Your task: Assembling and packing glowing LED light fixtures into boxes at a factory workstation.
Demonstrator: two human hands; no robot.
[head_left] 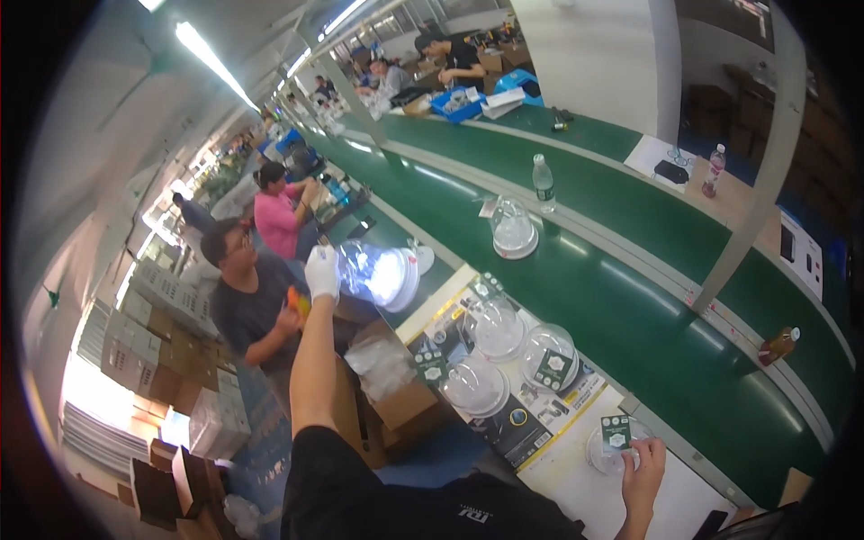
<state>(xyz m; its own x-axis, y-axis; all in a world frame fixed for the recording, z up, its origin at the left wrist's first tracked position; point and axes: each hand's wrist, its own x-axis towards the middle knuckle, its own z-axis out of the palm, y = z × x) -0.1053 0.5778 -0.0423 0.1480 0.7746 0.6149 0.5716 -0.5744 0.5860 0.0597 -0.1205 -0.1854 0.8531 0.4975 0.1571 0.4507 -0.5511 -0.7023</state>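
My left hand [322,273], in a white glove, is stretched out at the left and closed on the end of a clear dome lamp [378,275]. The lamp is tilted on its side, glowing bright white, with a white round base. At the lower right, my bare right hand [643,470] has its fingers curled at the edge of a green card [616,433]. That card lies over another clear dome [598,454] on the bench. Between my hands stand several more clear domes, among them one with a card on it [547,353] and a plainer one [475,387].
A green conveyor belt [621,310] runs along the bench, carrying a dome [514,229] near a water bottle [544,183]. A person in a dark shirt [256,301] stands left, holding an orange-yellow tool. An open carton [407,405] sits below the bench edge.
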